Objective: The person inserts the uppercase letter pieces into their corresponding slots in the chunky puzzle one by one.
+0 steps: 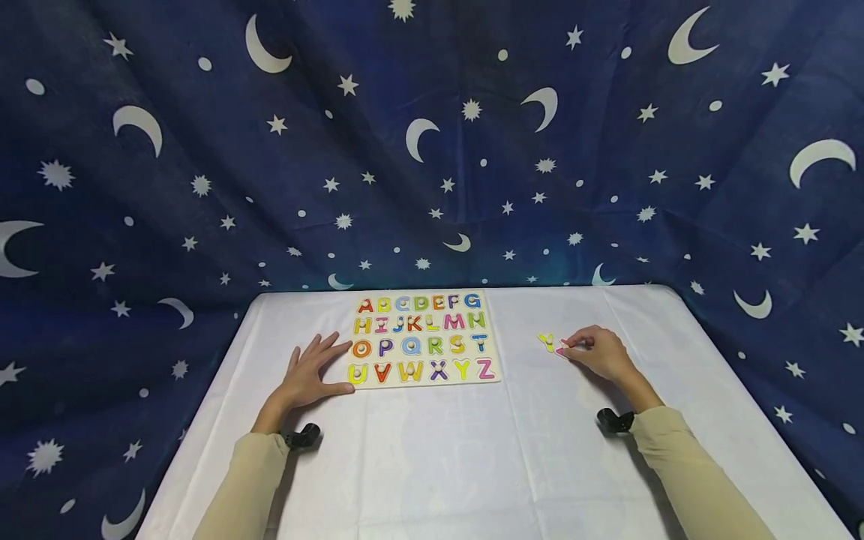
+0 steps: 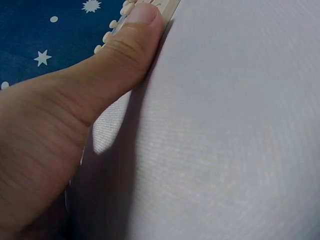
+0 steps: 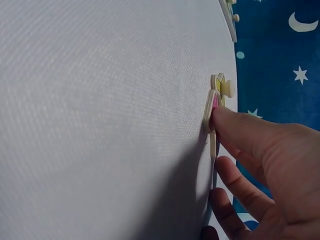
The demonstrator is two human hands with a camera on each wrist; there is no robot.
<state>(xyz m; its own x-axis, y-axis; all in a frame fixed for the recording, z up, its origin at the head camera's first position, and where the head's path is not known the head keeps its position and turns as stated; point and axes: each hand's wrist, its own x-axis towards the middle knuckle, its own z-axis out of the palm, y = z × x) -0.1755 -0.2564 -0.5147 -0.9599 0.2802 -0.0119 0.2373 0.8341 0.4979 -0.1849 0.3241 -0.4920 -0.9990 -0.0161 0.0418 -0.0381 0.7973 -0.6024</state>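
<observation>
A wooden alphabet puzzle board [image 1: 421,379] lies on the white table, with coloured letters in rows and small knobs on many of them. My left hand [image 1: 310,373] rests at the board's left side, fingers spread, thumb against the lower left corner; the left wrist view shows the thumb [image 2: 127,47] on the edge. To the right of the board, my right hand [image 1: 603,354] pinches a pink letter piece [image 3: 212,107], mostly covered by the fingers. Just left of it is a yellow letter Y piece [image 1: 547,342] with a knob. Whether the two pieces touch, I cannot tell.
A white cloth covers the table [image 1: 432,465]. Behind it hangs a dark blue curtain [image 1: 432,202] with moons and stars. Each wrist carries a black camera mount, one on the left [image 1: 304,436] and one on the right [image 1: 614,421].
</observation>
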